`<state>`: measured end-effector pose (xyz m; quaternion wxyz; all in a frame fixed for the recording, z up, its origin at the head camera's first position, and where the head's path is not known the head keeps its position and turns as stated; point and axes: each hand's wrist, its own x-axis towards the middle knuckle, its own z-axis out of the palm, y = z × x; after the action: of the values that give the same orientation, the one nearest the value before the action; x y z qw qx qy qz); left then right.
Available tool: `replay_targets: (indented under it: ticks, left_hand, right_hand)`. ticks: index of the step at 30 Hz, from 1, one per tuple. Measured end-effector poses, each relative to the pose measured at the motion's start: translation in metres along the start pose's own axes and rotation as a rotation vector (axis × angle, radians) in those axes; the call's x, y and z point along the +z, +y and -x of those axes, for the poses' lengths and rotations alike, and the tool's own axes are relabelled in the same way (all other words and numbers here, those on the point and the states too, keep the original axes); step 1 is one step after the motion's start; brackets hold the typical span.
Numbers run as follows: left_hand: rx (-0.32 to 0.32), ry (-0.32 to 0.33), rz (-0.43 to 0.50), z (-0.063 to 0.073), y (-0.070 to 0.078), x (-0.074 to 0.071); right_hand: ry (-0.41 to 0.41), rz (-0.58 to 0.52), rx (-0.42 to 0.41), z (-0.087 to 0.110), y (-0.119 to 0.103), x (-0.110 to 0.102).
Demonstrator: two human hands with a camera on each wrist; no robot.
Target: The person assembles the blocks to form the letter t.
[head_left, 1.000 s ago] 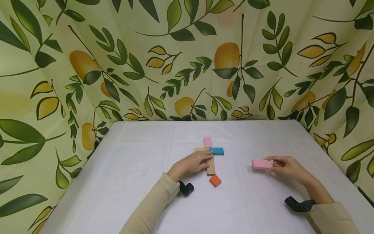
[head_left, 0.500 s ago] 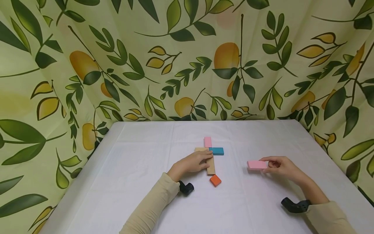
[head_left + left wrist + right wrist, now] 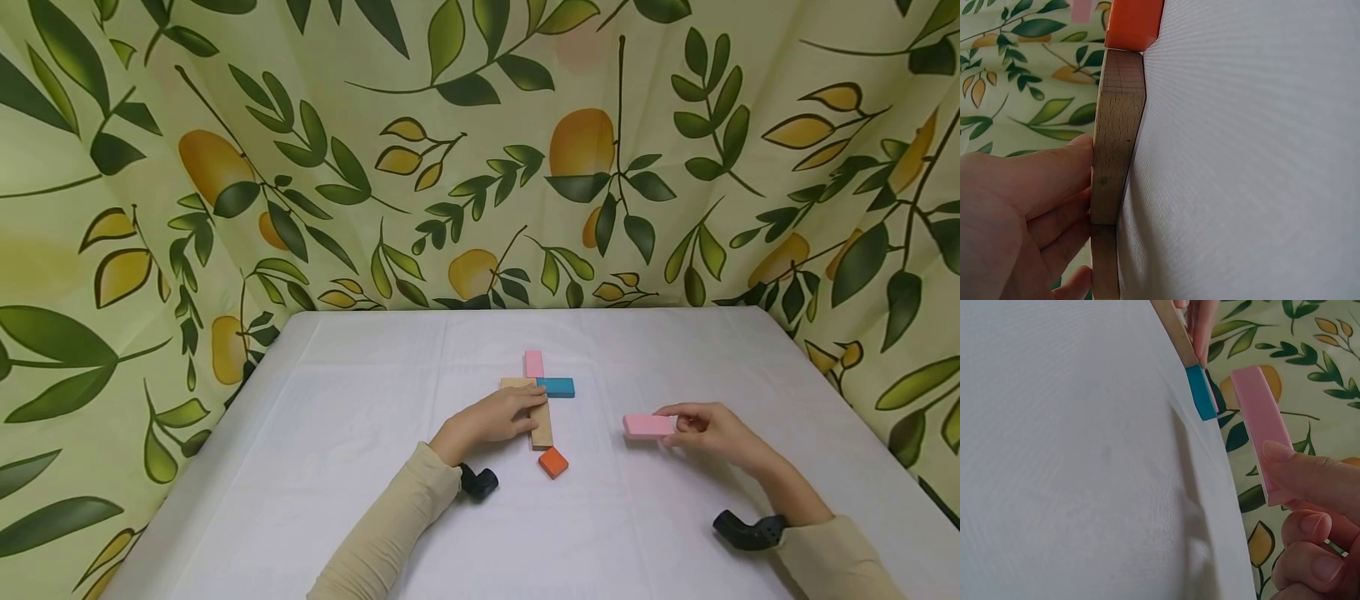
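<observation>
My left hand point(image 3: 501, 414) rests on the flat wooden blocks, its thumb and fingertips touching the tops. One plain wooden block point(image 3: 541, 429) runs toward me; another wooden block point(image 3: 516, 382) lies crosswise at its far end. A blue block point(image 3: 557, 387) sits to the right of these and a pink block point(image 3: 533, 363) lies behind. The orange block point(image 3: 1134, 25) stands turned at the near end, its corner against or very close to the wood. My right hand point(image 3: 716, 433) pinches a second pink block point(image 3: 1263, 425) between thumb and fingers, raised above the cloth, right of the arrangement.
A white cloth point(image 3: 360, 467) covers the table. Fabric printed with leaves and fruit point(image 3: 480, 167) hangs behind and at both sides. Black wrist devices point(image 3: 750, 531) sit on both forearms.
My right hand has moved left with the pink block, bringing it nearer to the arrangement. The left hand and the lying blocks have stayed in place.
</observation>
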<state>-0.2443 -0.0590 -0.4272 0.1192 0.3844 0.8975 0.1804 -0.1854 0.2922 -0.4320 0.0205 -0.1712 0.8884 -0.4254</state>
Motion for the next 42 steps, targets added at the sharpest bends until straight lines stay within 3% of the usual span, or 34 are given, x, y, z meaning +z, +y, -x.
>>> replay_targets:
  ticks: [12,31,42]
  left_hand:
    - [0.004,0.002,-0.003,-0.001,-0.001,0.000]
    - [0.003,-0.004,0.007,-0.001,-0.001,0.000]
    - [0.008,0.000,0.011,0.000,-0.001,0.000]
  right_hand:
    - [-0.029,-0.019,0.048,-0.002,-0.012,0.007]
    - [-0.075,-0.107,0.054,-0.003,-0.019,0.022]
    - [-0.115,-0.116,0.111,-0.006,-0.025,0.030]
